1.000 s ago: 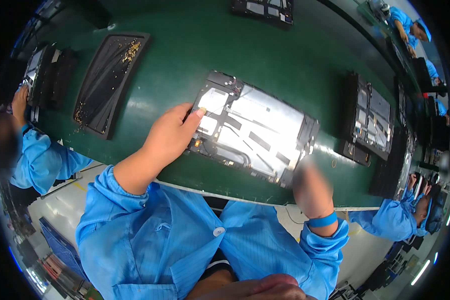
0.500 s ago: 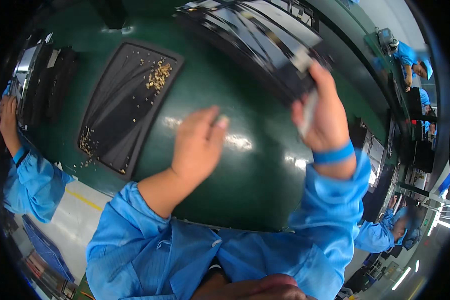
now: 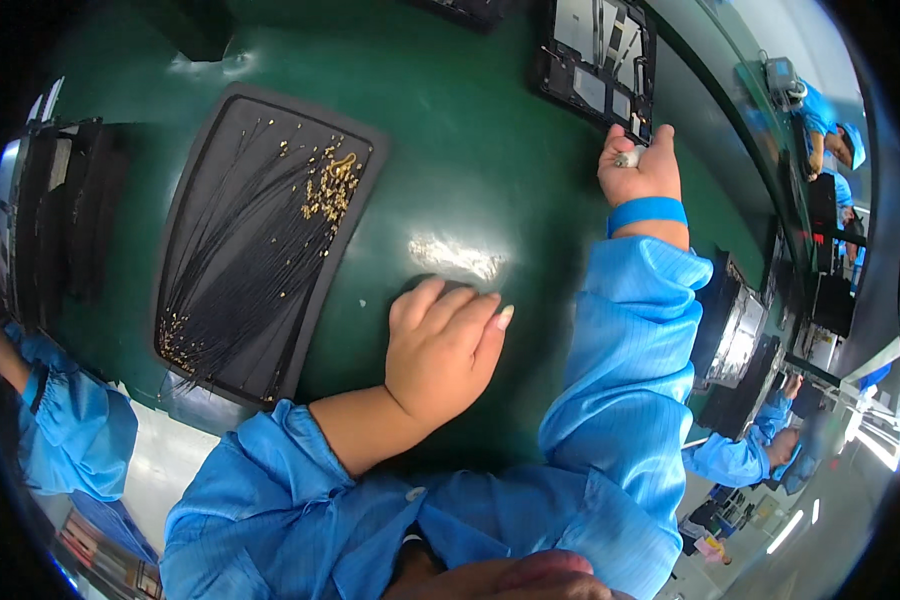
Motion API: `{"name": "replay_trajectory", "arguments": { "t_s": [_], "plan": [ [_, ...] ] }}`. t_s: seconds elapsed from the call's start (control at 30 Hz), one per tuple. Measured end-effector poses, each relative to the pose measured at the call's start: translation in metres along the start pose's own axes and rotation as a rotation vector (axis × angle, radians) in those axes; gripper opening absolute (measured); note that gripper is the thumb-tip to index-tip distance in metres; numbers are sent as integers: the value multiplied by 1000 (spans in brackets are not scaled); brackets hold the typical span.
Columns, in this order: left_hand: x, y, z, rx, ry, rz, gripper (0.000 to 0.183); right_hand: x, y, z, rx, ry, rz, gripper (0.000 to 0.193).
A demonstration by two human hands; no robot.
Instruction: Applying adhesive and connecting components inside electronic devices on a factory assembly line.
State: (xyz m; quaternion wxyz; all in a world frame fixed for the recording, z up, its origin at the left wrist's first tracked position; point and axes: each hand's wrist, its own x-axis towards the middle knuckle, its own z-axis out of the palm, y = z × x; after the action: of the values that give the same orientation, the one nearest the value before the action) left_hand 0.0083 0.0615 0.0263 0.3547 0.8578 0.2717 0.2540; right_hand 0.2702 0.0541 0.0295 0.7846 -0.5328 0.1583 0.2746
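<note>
At the far right, my right hand (image 3: 642,178) is closed at the near edge of a black device frame (image 3: 588,88) with silver panels and dark ribbon strips inside. A small white object (image 3: 628,157) sits in the same hand; its kind is unclear. My left hand (image 3: 445,350) rests palm down on the green table (image 3: 370,440), fingers loosely stretched and holding nothing. To its left lies a dark grey tray (image 3: 322,290) of thin black cables (image 3: 245,260) with small gold-coloured ends.
Stacked black device parts (image 3: 65,220) stand at the left edge, beside a co-worker's blue sleeve (image 3: 75,435). Another dark device part (image 3: 470,8) shows at the far edge. More devices (image 3: 735,325) are stacked right of my arm. Other people in blue work farther right.
My right hand and the device frame have moved farther away from me, and the frame has turned. My left hand has moved right and nearer, settling on the table. The view has shifted slightly.
</note>
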Motion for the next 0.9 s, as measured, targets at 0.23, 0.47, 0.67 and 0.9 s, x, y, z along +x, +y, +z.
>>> {"name": "replay_trajectory", "arguments": {
  "t_s": [0.23,0.47,0.67,0.9],
  "plan": [
    [-2,-2,-6,-5,-2,-46,15,16,15,40,203,172,94,48],
    [-2,-1,11,163,-62,37,16,-18,13,27,-5,-179,126,26],
    [-2,11,8,203,-73,40,18,-129,-49,-55,196,-91,-20,35],
    [-13,6,7,214,-82,-66,24,-198,-99,-169,401,105,-310,36]
  ]
}}
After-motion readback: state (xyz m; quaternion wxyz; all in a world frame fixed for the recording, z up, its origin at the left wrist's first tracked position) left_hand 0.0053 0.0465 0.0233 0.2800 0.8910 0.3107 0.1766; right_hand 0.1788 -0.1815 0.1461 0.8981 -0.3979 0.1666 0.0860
